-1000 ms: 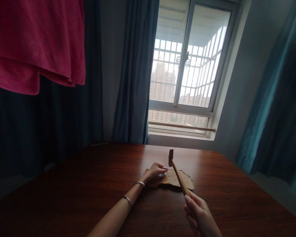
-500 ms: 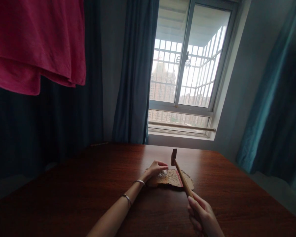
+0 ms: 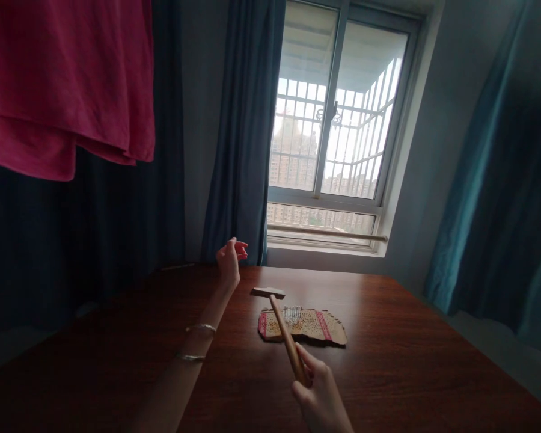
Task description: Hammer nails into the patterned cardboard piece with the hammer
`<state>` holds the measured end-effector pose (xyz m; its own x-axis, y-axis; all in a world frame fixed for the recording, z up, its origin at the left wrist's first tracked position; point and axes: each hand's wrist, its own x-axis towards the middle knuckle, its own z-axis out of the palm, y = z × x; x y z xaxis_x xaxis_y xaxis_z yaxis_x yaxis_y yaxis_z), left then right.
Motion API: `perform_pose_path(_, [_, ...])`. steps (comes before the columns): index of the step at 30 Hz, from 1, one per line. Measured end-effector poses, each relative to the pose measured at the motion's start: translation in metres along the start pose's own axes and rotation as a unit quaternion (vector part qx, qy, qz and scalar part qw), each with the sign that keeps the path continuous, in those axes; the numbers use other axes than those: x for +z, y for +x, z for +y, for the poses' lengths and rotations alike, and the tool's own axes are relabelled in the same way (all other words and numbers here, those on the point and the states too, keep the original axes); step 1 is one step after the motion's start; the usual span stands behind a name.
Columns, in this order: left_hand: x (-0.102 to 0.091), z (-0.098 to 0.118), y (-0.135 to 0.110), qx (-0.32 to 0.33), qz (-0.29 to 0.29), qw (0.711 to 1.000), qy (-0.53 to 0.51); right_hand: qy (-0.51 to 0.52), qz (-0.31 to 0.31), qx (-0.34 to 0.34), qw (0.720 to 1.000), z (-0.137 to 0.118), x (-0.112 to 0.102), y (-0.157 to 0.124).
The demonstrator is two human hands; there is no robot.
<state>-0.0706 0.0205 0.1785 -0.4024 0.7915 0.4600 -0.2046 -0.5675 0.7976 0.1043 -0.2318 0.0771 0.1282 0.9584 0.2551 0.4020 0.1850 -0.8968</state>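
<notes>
My right hand is wrapped around the wooden handle of a hammer. The hammer head lies level, just beyond the left part of a flat, ragged-edged tan board with pink bands and many small dark holes or dots. Several thin nails stand upright in a row near the board's far edge. My left hand is raised off the table, left of the hammer head, its fingers loosely bent and apart with nothing visible in them. Two bracelets circle the left forearm.
The board rests on a dark reddish-brown wooden table. Behind the table is a barred window, with blue curtains at its sides. A pink cloth hangs at the upper left.
My left hand has left the nails and risen up and to the left. The hammer has swung left, its head turning from upright to level.
</notes>
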Motion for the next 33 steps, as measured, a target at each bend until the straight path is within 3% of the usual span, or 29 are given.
perform_pose_path(3, [-0.010,0.013,-0.003,0.024,-0.019,0.999,0.012,-0.095,-0.032,-0.041,0.994,-0.010,0.033,0.005])
perform_pose_path(7, [-0.014,0.012,-0.012,0.015,-0.086,0.995,0.056,-0.187,-0.063,-0.065,0.978,-0.018,0.078,0.011])
perform_pose_path(10, [-0.013,-0.001,-0.019,-0.026,-0.178,0.978,0.109,-0.239,-0.076,-0.085,0.964,-0.022,0.107,0.015])
perform_pose_path(14, [-0.014,-0.033,-0.031,-0.112,-0.304,0.928,0.186,-0.285,-0.101,-0.088,0.949,-0.024,0.135,0.020])
perform_pose_path(17, [-0.020,-0.063,-0.042,-0.128,-0.381,0.883,0.240,-0.301,-0.108,-0.099,0.942,-0.025,0.145,0.020])
perform_pose_path(22, [-0.037,-0.095,-0.059,-0.040,-0.465,0.829,0.309,-0.319,-0.095,-0.099,0.938,-0.025,0.150,0.021])
perform_pose_path(30, [-0.033,-0.111,-0.081,0.032,-0.606,0.706,0.364,-0.270,-0.060,-0.157,0.948,-0.007,0.157,0.023])
perform_pose_path(33, [-0.027,-0.115,-0.087,0.023,-0.620,0.687,0.378,-0.279,-0.075,-0.140,0.947,-0.003,0.157,0.019])
